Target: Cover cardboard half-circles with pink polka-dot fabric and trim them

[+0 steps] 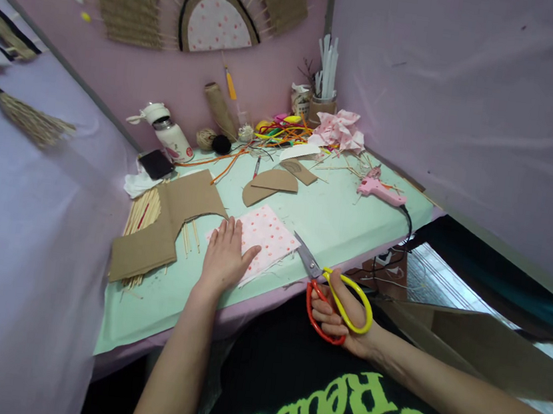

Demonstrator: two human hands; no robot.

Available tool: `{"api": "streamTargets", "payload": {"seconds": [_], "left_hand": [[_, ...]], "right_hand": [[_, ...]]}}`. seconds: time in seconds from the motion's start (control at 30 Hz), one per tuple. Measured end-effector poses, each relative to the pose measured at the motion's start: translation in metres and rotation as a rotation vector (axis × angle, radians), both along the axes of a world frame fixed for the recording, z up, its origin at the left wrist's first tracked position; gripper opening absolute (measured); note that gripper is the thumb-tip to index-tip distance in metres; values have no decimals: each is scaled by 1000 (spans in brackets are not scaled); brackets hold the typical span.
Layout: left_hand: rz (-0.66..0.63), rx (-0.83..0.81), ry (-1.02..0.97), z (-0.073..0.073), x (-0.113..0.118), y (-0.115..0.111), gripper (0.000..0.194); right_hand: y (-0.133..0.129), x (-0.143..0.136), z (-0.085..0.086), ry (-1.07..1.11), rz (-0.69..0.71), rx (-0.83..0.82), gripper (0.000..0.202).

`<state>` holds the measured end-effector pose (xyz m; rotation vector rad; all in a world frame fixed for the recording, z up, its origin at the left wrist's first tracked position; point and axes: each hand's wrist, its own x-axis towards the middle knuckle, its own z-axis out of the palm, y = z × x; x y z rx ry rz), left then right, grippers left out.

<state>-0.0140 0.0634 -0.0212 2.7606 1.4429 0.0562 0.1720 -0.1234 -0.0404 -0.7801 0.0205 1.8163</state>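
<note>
My left hand (224, 254) lies flat, fingers stretched out, on the left part of a pink fabric piece (269, 234) with small red dots. That fabric rests on the pale green tabletop near its front edge. In my right hand (337, 312) is a pair of scissors (310, 263) with one red and one yellow handle. Their blades point up and left, and the tips are close to the fabric's right corner. Brown cardboard pieces (151, 245) lie left of my left hand, over thin wooden sticks (142, 209).
Half-round cardboard pieces (271, 186) lie behind the fabric. A pink glue gun (382, 192) sits at right, its cord hanging off the edge. At the back are a white bottle (174, 139), a phone (156, 164), twine, coloured cords and crumpled pink fabric (340, 130).
</note>
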Motion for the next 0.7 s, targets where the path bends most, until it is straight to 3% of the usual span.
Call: {"api": "streamTargets", "payload": {"seconds": [0.23,0.47,0.7], "left_hand": [[-1,-10,-3,0,0,0,78],[2,-16,-5,0,0,0,78],[16,-52,32,5,2,-2,79]], "right_hand": [[1,0,-2,-69,5,-80,53],[1,-2,8,-45,105,41,59],[7,-1,18,-55,184,22,66]]}}
